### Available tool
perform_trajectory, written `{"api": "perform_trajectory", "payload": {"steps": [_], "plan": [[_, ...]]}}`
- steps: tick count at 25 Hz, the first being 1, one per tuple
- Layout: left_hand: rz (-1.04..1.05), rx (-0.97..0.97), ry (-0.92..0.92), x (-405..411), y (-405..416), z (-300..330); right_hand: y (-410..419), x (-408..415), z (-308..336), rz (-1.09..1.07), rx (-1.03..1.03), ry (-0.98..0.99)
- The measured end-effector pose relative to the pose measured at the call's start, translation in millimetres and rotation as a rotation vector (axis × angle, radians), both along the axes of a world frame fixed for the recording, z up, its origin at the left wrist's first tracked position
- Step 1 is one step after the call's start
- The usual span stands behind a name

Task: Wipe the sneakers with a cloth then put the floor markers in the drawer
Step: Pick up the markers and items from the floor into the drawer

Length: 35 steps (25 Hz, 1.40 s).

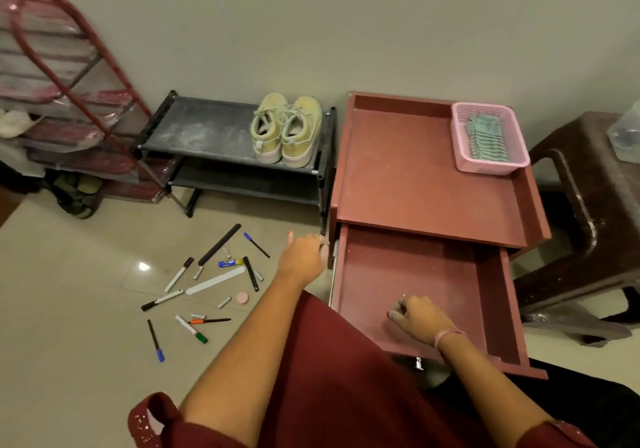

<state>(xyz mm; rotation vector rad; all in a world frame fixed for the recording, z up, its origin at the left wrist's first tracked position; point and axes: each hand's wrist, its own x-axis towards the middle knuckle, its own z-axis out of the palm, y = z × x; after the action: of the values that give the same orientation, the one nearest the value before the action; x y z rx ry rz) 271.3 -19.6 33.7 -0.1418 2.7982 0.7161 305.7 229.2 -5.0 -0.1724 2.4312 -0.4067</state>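
Step now: the drawer (415, 281) is pulled out and looks bare inside; I think the marker part is about to start.
Left hand (304, 257): it rests by the drawer's left front corner, fingers curled at the wood edge. I cannot tell if it grips it.
Right hand (417, 318): it sits inside the drawer near the front edge, fingers bent down on the bottom, holding nothing that I can see.
Markers (194, 295): all scattered on the floor, left of the drawer, mixed with other small bits.
Sneakers (285, 129): side by side on the right end of the black shoe rack's (194, 129) top shelf.
Cloth (486, 139): folded in the pink basket (491, 167) at the cabinet top's back right corner.
Next move: probably a left hand reaches down and picks up a marker.
In the way: a nail file (214, 280) and a pink cap (242, 297) lie among the markers, easy to grab by mistake.
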Motion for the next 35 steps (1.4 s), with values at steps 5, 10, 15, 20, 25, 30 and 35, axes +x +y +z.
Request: {"api": "perform_trajectory", "payload": {"steps": [5,10,15,20,25,30,35], "plan": [[0.369,0.033,0.021,-10.4,-109.1,-17.5,-90.5,-52.4,-0.4,0.124,-0.15,0.084],[0.638,0.109,-0.034,6.7,-193.3,-82.5,-178.8,-100.2,-14.2,0.242,-0.291,0.053],[0.897,0.222,-0.179,43.2,-224.2,-166.4,-242.4,-133.8,-80.6,0.279,-0.343,-0.084],[0.966,0.315,-0.302,57.1,-215.6,-246.8,-282.7,-149.9,-164.0,0.379,-0.317,-0.2],[0.881,0.383,-0.397,23.6,-197.8,-307.8,-303.9,-171.7,-219.3,0.393,-0.291,-0.209],[0.551,0.322,-0.608,-10.4,-182.5,-359.4,-310.9,-189.9,-250.7,0.505,-0.117,-0.206],[0.682,0.317,-0.614,-23.0,-174.6,-393.7,-336.5,-186.4,-248.1,0.4,-0.154,-0.087]]}}
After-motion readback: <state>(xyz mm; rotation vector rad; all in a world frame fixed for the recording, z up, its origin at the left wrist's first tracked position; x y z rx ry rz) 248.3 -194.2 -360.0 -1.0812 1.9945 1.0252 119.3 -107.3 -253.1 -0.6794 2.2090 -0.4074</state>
